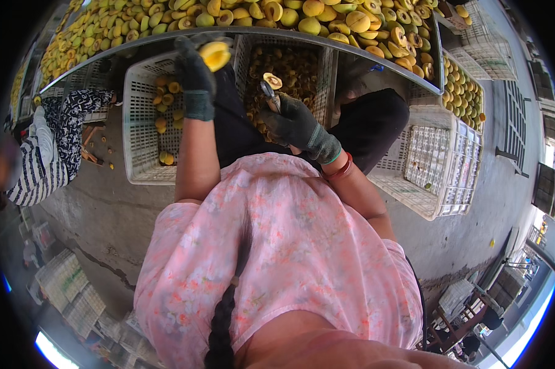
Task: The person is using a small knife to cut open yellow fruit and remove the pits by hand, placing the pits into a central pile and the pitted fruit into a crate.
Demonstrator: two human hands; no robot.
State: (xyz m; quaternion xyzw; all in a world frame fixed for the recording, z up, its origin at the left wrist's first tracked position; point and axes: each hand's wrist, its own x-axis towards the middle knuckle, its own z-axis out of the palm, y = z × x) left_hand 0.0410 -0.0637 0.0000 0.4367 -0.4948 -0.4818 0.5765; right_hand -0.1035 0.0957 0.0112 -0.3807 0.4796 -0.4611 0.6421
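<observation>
In a dark knitted-cuff glove, my left hand [197, 76] holds a yellow fruit half [215, 56], its hollow cut face showing, just below the metal edge of a table [263, 31] heaped with halved fruit. My right hand [293, 122], gloved too, grips the handle of a small metal tool [270, 96]. At the tool's tip is a cut fruit piece with a brown centre [272, 80]. Beneath it, between my legs, stands a crate [321, 87] full of brown and yellow fruit scraps. Which kind of fruit this is I cannot tell.
A white plastic crate [134, 138] with several fruit pieces stands on the left. Another white crate [443, 184] lies on the right, below a crate of fruit [462, 94]. A co-worker in striped clothing [42, 170] sits at the far left. Crates are stacked behind me.
</observation>
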